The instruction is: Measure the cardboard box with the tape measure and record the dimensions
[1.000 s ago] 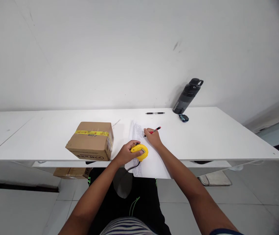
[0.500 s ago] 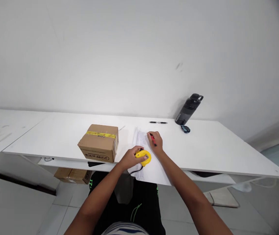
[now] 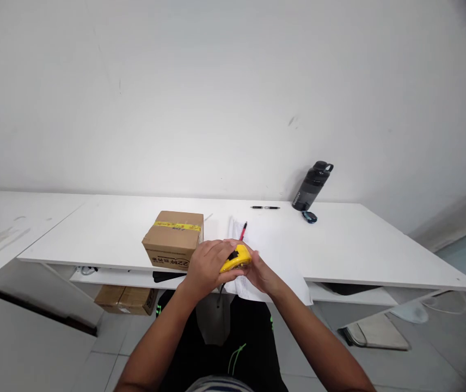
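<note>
A yellow tape measure (image 3: 239, 257) with a black patch is between my two hands, close to the table's front edge. My left hand (image 3: 208, 267) is closed round it from the left, its fingers over the top. On the other side my right hand (image 3: 262, 274) grips the tape measure, with some fingers hidden behind it. Beyond the hands a red pen (image 3: 243, 231) points away over the open notebook (image 3: 288, 277); its near end is hidden by my fingers. To the left of my left hand stands a taped cardboard box (image 3: 173, 239).
A black bottle (image 3: 312, 185) stands by the wall, with a small dark round object (image 3: 309, 217) in front of it. A black pen (image 3: 265, 207) lies at the back of the white table (image 3: 359, 245). Another carton (image 3: 124, 299) sits below at left.
My right hand has moved off the red pen and back toward me, onto the tape measure. The tape measure is now tilted and held by both hands. The view has shifted slightly.
</note>
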A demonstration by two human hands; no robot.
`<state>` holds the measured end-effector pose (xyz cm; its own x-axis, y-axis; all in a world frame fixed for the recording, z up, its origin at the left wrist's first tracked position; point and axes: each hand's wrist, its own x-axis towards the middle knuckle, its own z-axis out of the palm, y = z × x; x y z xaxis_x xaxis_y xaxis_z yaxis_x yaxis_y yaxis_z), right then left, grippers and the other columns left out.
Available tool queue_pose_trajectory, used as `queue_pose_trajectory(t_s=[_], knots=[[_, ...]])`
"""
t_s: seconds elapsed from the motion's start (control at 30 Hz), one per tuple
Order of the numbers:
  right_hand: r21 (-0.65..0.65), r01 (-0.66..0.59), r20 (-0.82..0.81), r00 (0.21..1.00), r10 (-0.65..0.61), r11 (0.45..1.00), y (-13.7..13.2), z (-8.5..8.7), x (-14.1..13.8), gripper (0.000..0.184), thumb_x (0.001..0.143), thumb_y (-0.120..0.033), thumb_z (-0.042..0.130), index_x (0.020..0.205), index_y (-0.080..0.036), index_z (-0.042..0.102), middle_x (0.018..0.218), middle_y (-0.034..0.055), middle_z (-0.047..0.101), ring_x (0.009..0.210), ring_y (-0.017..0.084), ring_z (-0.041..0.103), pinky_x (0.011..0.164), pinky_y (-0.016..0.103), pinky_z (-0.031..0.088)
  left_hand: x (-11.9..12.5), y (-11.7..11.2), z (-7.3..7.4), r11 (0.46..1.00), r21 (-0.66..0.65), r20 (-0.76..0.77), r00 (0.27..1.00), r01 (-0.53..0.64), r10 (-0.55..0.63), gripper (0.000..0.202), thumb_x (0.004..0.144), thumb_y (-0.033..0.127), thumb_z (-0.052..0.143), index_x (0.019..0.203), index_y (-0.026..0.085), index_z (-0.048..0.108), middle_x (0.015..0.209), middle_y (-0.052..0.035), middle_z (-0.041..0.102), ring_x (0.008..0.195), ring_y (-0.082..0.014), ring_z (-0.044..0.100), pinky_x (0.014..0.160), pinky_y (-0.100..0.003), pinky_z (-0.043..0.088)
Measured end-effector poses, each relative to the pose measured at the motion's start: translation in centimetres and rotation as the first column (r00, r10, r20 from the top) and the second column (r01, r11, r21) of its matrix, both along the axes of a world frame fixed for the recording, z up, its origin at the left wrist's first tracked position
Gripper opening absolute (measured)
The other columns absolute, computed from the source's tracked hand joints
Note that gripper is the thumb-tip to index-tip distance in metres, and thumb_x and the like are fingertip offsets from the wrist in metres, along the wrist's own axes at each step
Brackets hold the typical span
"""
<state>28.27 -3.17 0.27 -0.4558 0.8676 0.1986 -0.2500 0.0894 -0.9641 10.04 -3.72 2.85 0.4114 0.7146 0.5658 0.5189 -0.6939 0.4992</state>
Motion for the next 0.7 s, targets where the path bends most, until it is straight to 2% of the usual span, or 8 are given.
queue_pose_trajectory(t_s=[0.1,0.2,0.3,0.4,0.47,0.57,0.63,0.7], knots=[[0.036,0.068,-0.035,0.997,-0.067,0.997,-1.0,0.8,-1.2,0.058,0.081,-0.073,0.055,0.117,-0.028,0.061,0.102,0.0069,0.067,0.085,0.022,0.065,0.067,0.032,0.052,-1.4,-1.4,1.5,0.996,0.024,-0.010,0.996,-0.086,0.086,0.055,0.078,0.054,0.072,0.125,0.026,0.065,0.131,-0.0134,0.063,0.124,-0.0339,0.056,0.108,-0.047,0.038],[0.232,0.091,-0.025,0.996,-0.088,0.968,-1.4,2.0,-1.5,0.051,0.080,-0.065,0.065,0.117,-0.030,0.062,0.111,0.0070,0.065,0.097,0.024,0.063,0.081,0.037,0.053,-2.9,-3.3,2.6,0.982,-0.123,0.056,0.987,-0.144,0.151,0.059,0.078,0.055,0.071,0.130,0.028,0.062,0.128,-0.0127,0.064,0.116,-0.0317,0.060,0.100,-0.043,0.045],[0.473,0.133,0.017,0.987,-0.160,0.871,-1.8,3.3,-1.8,0.053,0.076,-0.059,0.073,0.120,-0.032,0.063,0.119,0.0090,0.062,0.114,0.029,0.058,0.096,0.044,0.049,-4.0,-4.8,3.0,0.923,-0.381,0.205,0.969,-0.052,0.139,0.056,0.078,0.052,0.071,0.127,0.027,0.062,0.110,-0.0091,0.070,0.096,-0.0247,0.065,0.087,-0.036,0.051],[0.574,0.157,0.009,0.980,-0.198,0.803,-2.3,4.1,-2.2,0.051,0.075,-0.055,0.076,0.120,-0.034,0.063,0.115,0.0090,0.064,0.113,0.029,0.059,0.096,0.046,0.049,-4.7,-4.9,3.2,0.832,-0.549,0.393,0.903,0.080,0.172,0.049,0.074,0.050,0.075,0.114,0.023,0.066,0.089,-0.0052,0.068,0.078,-0.0183,0.062,0.076,-0.031,0.051],[0.591,0.156,0.009,0.980,-0.200,0.792,-2.5,4.2,-2.4,0.049,0.076,-0.051,0.077,0.120,-0.035,0.063,0.114,0.0085,0.066,0.111,0.029,0.060,0.095,0.045,0.050,-5.4,-4.3,3.5,0.796,-0.596,0.461,0.858,0.110,0.227,0.043,0.071,0.049,0.077,0.102,0.020,0.068,0.080,-0.0032,0.065,0.073,-0.0162,0.061,0.072,-0.029,0.050],[0.553,0.232,0.035,0.953,-0.300,0.800,-2.1,3.9,-2.0,0.046,0.074,-0.050,0.079,0.114,-0.032,0.066,0.114,0.0090,0.066,0.110,0.029,0.060,0.093,0.045,0.051,-7.7,-2.5,4.6,0.796,-0.604,0.472,0.825,0.045,0.312,0.038,0.070,0.048,0.077,0.093,0.020,0.068,0.074,-0.0012,0.063,0.068,-0.0144,0.058,0.067,-0.028,0.049],[0.442,0.343,0.052,0.913,-0.405,0.829,-1.2,3.5,-1.3,0.046,0.074,-0.053,0.077,0.112,-0.029,0.066,0.112,0.0091,0.066,0.101,0.028,0.062,0.086,0.043,0.054,-10.3,-0.6,5.5,0.821,-0.568,0.478,0.790,-0.055,0.384,0.036,0.071,0.048,0.075,0.091,0.020,0.068,0.073,0.0000,0.062,0.064,-0.0129,0.054,0.063,-0.027,0.046],[0.283,0.478,0.060,0.856,-0.513,0.832,0.3,3.0,-0.4,0.050,0.074,-0.058,0.074,0.112,-0.027,0.065,0.108,0.0081,0.066,0.086,0.023,0.063,0.073,0.038,0.056,-13.2,1.6,6.2,0.838,-0.494,0.504,0.708,-0.234,0.494,0.031,0.075,0.047,0.069,0.090,0.019,0.067,0.077,0.0001,0.062,0.064,-0.0120,0.051,0.063,-0.026,0.044]])
